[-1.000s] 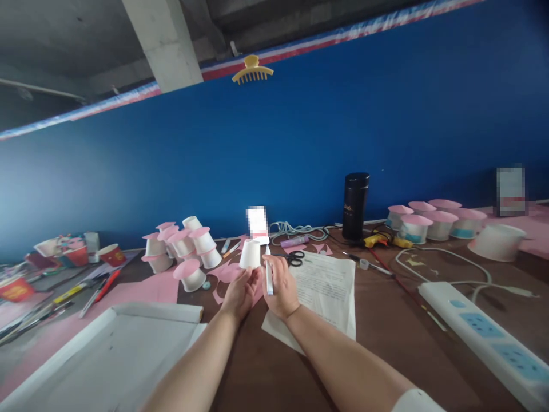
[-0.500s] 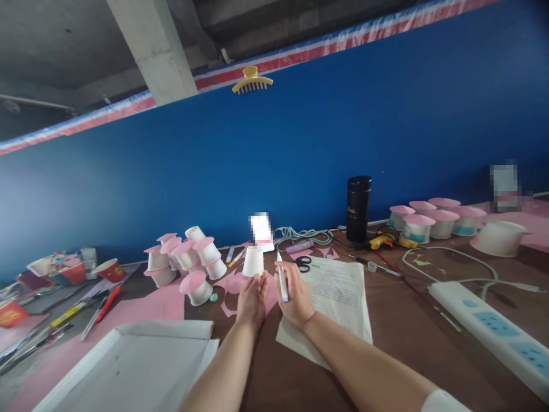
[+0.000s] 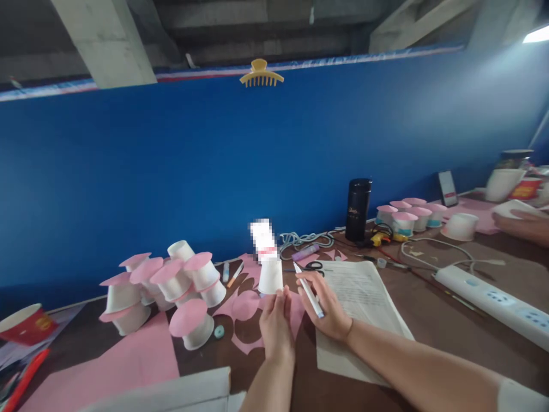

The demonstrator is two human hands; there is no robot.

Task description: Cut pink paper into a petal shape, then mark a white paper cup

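My left hand [image 3: 278, 326] grips a white paper cup [image 3: 270, 276] near its lower rim, the cup turned upside down and raised in front of a propped phone [image 3: 263, 236]. In my right hand [image 3: 325, 303] is a white marker [image 3: 309, 292], pen-fashion, its pointed end towards the cup but apart from it. Below the cup lie pink paper scraps [image 3: 246, 306] with round cut-outs. To the left stand several white cups topped with pink paper discs [image 3: 191, 319], some stacked. Under my right forearm rests a printed sheet [image 3: 355, 303].
Black scissors [image 3: 315, 266], a purple glue stick [image 3: 306, 252] and coiled cable [image 3: 295, 239] lie behind my hands. A black flask [image 3: 358, 209] stands at the back. On the right are a power strip [image 3: 493, 300], more pink-topped cups [image 3: 404, 223] and another person's hand [image 3: 523, 226].
The view has swung to the right, bringing another person's hand into sight. Both my hands keep hold of the cup and the marker.
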